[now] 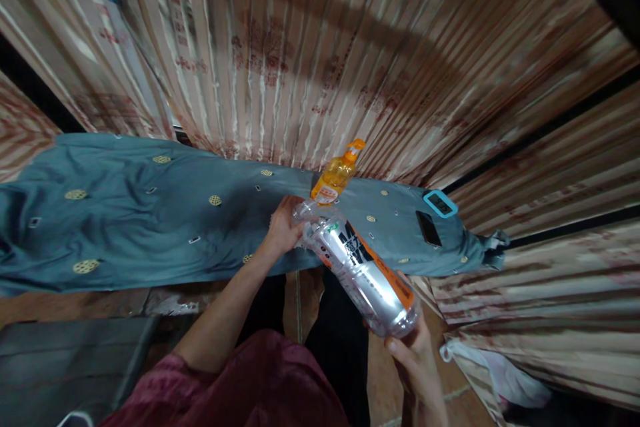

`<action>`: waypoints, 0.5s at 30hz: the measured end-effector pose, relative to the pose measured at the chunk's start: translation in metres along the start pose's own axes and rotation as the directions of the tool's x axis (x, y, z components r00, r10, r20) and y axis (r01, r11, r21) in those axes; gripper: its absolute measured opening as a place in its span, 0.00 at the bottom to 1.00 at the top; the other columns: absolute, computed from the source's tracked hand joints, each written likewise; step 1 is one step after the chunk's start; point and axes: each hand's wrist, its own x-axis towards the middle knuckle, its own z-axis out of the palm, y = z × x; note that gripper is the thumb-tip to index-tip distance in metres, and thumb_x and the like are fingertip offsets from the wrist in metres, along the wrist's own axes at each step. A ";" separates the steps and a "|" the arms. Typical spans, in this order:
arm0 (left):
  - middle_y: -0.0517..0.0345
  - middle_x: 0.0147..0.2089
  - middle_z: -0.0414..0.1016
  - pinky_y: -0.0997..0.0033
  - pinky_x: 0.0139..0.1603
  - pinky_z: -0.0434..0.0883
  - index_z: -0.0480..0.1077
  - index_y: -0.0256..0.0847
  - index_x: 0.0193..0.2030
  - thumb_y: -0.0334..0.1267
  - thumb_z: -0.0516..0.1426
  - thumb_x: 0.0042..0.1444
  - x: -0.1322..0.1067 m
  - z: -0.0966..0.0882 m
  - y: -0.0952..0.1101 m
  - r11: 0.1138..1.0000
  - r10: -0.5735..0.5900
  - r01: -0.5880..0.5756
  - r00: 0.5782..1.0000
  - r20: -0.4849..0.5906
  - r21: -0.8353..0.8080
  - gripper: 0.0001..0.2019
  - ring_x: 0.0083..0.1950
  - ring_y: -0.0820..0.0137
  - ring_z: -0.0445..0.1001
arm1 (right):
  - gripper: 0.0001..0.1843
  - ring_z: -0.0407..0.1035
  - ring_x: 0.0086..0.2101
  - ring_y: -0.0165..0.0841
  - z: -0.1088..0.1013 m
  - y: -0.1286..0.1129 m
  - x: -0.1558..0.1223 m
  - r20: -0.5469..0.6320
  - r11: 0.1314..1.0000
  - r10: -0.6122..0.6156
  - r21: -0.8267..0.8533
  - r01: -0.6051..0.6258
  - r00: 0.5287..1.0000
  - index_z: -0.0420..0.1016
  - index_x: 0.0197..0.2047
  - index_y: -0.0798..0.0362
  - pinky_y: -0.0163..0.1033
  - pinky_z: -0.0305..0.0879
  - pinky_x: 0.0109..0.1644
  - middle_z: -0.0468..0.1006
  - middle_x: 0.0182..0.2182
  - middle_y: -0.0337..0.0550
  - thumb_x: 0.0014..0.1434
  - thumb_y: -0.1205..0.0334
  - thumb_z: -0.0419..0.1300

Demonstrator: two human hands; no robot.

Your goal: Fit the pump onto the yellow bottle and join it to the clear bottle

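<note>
Held tilted in front of me is a large clear plastic bottle [367, 273] with a silver, black and orange label. Its neck points up and left, and no cap shows on it. My left hand [289, 225] is closed round the neck end. My right hand [413, 347] grips the base from below, with some fingers hidden behind the bottle. Just beyond the neck, a smaller bottle of orange liquid [334, 179] with an orange top stands on the cloth-covered surface [240, 227].
A dark phone [429, 229] and a small blue-framed device [441, 203] lie at the right end of the cloth. Patterned curtains [300, 60] hang behind and to the right. A grey box-like object [75, 360] is at lower left, a white cloth [515, 373] at lower right.
</note>
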 end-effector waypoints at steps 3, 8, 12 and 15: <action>0.47 0.51 0.88 0.48 0.61 0.87 0.82 0.46 0.49 0.70 0.75 0.65 0.001 -0.001 0.000 1.000 0.008 -0.008 1.000 -0.009 -0.016 0.28 0.54 0.48 0.88 | 0.60 0.90 0.63 0.64 0.006 -0.007 0.002 0.001 1.000 -0.005 -0.003 0.005 1.000 0.88 0.78 0.34 0.59 0.91 0.59 0.96 0.63 0.53 0.42 0.39 0.94; 0.46 0.51 0.88 0.46 0.61 0.87 0.81 0.46 0.49 0.71 0.74 0.64 0.003 -0.002 0.000 0.999 0.015 -0.015 1.000 -0.004 -0.043 0.29 0.54 0.48 0.88 | 0.59 0.90 0.63 0.64 0.010 -0.010 0.004 0.010 1.000 -0.002 0.003 0.002 1.000 0.90 0.75 0.35 0.63 0.89 0.65 0.96 0.61 0.52 0.40 0.39 0.95; 0.46 0.50 0.88 0.44 0.60 0.87 0.81 0.47 0.49 0.73 0.73 0.63 0.003 -0.003 -0.001 0.998 0.022 -0.021 1.000 0.010 -0.054 0.31 0.53 0.47 0.88 | 0.61 0.90 0.63 0.62 0.012 -0.008 0.002 -0.017 1.000 -0.005 0.024 0.006 1.000 0.89 0.76 0.39 0.62 0.89 0.67 0.96 0.63 0.54 0.41 0.36 0.95; 0.47 0.50 0.88 0.45 0.59 0.88 0.81 0.48 0.48 0.73 0.72 0.64 0.003 -0.004 -0.002 0.998 0.031 -0.031 1.000 0.001 -0.058 0.30 0.52 0.47 0.88 | 0.61 0.88 0.69 0.61 0.012 -0.008 0.001 -0.020 0.999 0.014 0.042 -0.013 1.000 0.88 0.75 0.41 0.64 0.84 0.74 0.95 0.66 0.56 0.41 0.34 0.96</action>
